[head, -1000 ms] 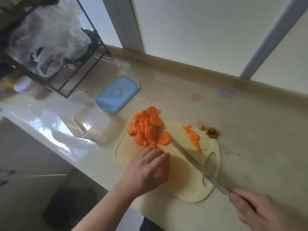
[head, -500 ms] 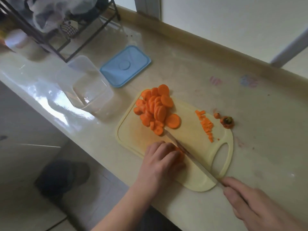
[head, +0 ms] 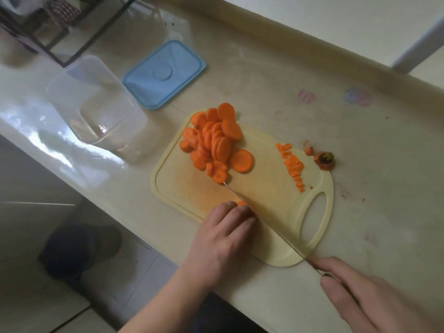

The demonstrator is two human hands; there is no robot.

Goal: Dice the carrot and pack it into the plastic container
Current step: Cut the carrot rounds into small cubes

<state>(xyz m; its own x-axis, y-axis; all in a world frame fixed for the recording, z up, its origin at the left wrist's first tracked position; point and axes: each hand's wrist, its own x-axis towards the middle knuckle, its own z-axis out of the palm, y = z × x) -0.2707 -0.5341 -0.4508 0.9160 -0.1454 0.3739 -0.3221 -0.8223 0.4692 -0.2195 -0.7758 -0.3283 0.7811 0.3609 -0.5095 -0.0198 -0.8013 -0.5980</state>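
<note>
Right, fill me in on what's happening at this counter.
A person is slicing carrot on a pale yellow plastic cutting board. The left hand holds down the last orange carrot stub near the board's front edge, while the right hand grips a thin-bladed knife laid beside it. A pile of round carrot slices and a short row of small diced bits lie on the board. The clear plastic container stands empty, its blue lid lying beside it.

Beige counter (head: 312, 92) carries cutting board (head: 264, 188), container (head: 96, 104), lid (head: 165, 75).
</note>
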